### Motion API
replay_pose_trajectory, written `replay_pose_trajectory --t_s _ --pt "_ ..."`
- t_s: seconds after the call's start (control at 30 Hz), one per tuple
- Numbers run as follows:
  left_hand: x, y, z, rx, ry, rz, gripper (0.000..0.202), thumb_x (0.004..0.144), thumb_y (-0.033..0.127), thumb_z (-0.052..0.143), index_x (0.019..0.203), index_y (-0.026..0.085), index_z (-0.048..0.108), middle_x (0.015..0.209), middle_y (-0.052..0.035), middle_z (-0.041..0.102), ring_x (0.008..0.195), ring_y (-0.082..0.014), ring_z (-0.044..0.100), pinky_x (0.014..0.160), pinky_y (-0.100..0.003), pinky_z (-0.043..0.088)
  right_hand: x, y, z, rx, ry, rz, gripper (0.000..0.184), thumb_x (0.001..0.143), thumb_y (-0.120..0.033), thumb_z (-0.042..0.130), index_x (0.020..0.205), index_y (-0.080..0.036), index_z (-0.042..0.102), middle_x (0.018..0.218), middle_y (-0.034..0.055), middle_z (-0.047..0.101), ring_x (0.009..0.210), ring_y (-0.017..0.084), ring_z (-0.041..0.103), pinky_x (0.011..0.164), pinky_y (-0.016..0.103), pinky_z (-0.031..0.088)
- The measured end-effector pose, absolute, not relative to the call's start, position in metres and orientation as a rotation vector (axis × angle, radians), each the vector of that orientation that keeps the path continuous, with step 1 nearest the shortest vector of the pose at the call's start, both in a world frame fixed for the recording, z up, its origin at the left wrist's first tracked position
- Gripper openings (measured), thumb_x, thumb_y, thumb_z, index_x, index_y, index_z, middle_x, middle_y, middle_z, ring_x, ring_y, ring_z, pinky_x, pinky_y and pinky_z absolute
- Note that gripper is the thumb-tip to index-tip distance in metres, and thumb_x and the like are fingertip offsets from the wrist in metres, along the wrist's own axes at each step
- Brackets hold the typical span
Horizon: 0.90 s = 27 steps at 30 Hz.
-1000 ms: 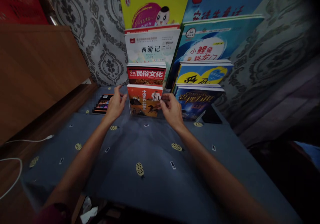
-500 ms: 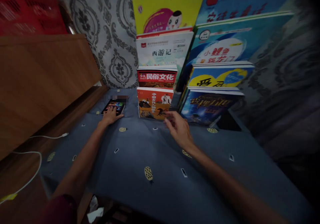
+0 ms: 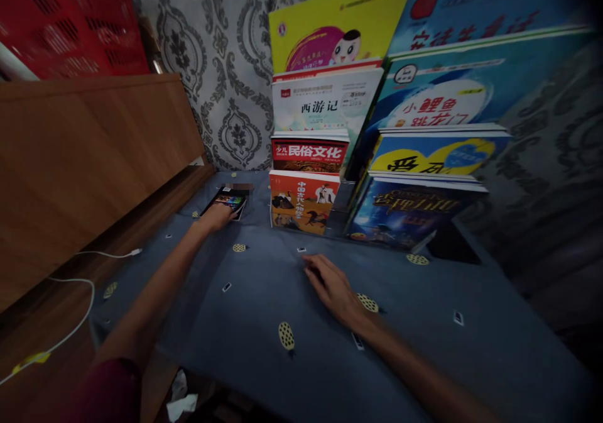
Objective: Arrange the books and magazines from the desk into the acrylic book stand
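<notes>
My left hand (image 3: 217,215) reaches to the far left of the blue patterned cloth (image 3: 264,360) and closes on the near edge of a dark book with a colourful cover (image 3: 228,199), which is tipped up off the cloth. My right hand (image 3: 332,288) rests on the cloth nearer to me, fingers loosely curled and holding nothing. Beyond it an orange-red book (image 3: 304,200) stands at the front of the left row in a tiered display of books, with a red-banded book (image 3: 309,154) behind it and a dark blue book (image 3: 407,212) at the front of the right row.
A wooden board (image 3: 85,159) runs along the left, with a white cable (image 3: 70,332) below it and a red crate (image 3: 70,24) on top. Taller books lean against patterned wallpaper (image 3: 221,58) at the back. Crumpled white paper (image 3: 181,404) lies below the cloth's near edge.
Both hands left the orange-red book. My left hand moved left to the dark book and lifted its edge. My right hand drew back toward me onto the cloth.
</notes>
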State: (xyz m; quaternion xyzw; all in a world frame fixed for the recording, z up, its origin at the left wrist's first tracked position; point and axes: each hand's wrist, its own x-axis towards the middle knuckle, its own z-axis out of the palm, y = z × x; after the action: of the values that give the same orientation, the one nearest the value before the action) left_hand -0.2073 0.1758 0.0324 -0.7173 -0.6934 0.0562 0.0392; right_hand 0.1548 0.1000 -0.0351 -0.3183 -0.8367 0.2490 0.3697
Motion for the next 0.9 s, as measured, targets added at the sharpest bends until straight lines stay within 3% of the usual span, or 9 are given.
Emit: replay_pose_trajectory --t_s 0.2,0.33,0.4,0.47,0.57,0.67,0.77,0.9 --pt "-0.202 0.145 0.05 -2.144 -2.098 0.213 0.036 0.099 0.018 0.036 0.116 0.015 0.067 0.118 -0.0195 0.072 0.109 -0.0281 0.07 0.092 -0.035 0.052 0.154 0.1 -0.035 -0.789 -2.136 0.636 0.021 0.1 -0.025 0.044 0.113 -0.026 0.061 0.098 0.0089 0.068 0.086 0.025 0.069 0.079 0.041 0.061" --pt "-0.181 0.098 0.053 -2.287 -2.017 0.235 0.031 0.101 0.036 0.043 0.103 0.024 0.071 0.108 -0.0112 0.076 0.103 -0.0263 0.071 0.086 -0.032 0.052 0.155 0.099 -0.032 -0.801 -2.147 0.648 0.022 0.1 -0.025 0.044 0.112 -0.026 0.062 0.097 0.0084 0.068 0.086 0.025 0.069 0.077 0.041 0.061" --pt "-0.175 0.078 0.054 -2.495 -1.958 0.186 0.038 0.101 0.049 0.042 0.094 0.026 0.072 0.095 -0.007 0.076 0.092 -0.0252 0.072 0.08 -0.031 0.052 0.155 0.1 -0.032 -0.805 -2.151 0.647 0.021 0.099 -0.025 0.045 0.112 -0.026 0.062 0.097 0.0081 0.068 0.087 0.025 0.069 0.078 0.041 0.06" --pt "-0.177 0.071 0.051 -2.548 -2.026 0.03 0.044 0.102 0.055 0.038 0.097 0.026 0.071 0.09 -0.0044 0.076 0.087 -0.0243 0.072 0.078 -0.032 0.053 0.155 0.1 -0.032 -0.809 -2.145 0.638 0.021 0.099 -0.025 0.046 0.111 -0.026 0.063 0.096 0.0079 0.068 0.087 0.025 0.069 0.078 0.041 0.06" --pt "-0.191 0.078 0.035 -2.24 -2.237 -0.203 0.042 0.103 0.047 0.038 0.124 0.021 0.064 0.119 -0.0103 0.073 0.11 -0.0273 0.069 0.093 -0.037 0.053 0.154 0.1 -0.032 -0.816 -2.147 0.635 0.021 0.1 -0.025 0.045 0.111 -0.025 0.063 0.095 0.0079 0.067 0.086 0.025 0.069 0.076 0.04 0.059" --pt "-0.203 0.088 0.004 -2.066 -2.364 -0.252 0.054 0.101 0.039 0.043 0.148 0.012 0.044 0.155 -0.0202 0.046 0.144 -0.0293 0.045 0.115 -0.045 0.04 0.154 0.099 -0.032 -0.812 -2.158 0.63 0.021 0.1 -0.024 0.045 0.111 -0.024 0.063 0.097 0.0085 0.068 0.089 0.025 0.069 0.079 0.04 0.059" --pt "-0.205 0.084 -0.024 -2.055 -2.41 -0.256 0.058 0.103 0.038 0.037 0.155 0.012 0.034 0.165 -0.0205 0.028 0.152 -0.0304 0.031 0.121 -0.052 0.03 0.154 0.099 -0.031 -0.812 -2.163 0.633 0.021 0.1 -0.023 0.045 0.111 -0.024 0.063 0.098 0.0088 0.069 0.09 0.025 0.068 0.081 0.04 0.059" --pt "-0.199 0.062 -0.04 -2.148 -2.353 -0.302 0.061 0.103 0.044 0.035 0.155 0.012 0.034 0.166 -0.0189 0.026 0.155 -0.0298 0.025 0.122 -0.052 0.029 0.154 0.099 -0.031 -0.823 -2.166 0.634 0.023 0.1 -0.022 0.044 0.113 -0.023 0.062 0.1 0.0093 0.068 0.089 0.024 0.068 0.081 0.04 0.059"
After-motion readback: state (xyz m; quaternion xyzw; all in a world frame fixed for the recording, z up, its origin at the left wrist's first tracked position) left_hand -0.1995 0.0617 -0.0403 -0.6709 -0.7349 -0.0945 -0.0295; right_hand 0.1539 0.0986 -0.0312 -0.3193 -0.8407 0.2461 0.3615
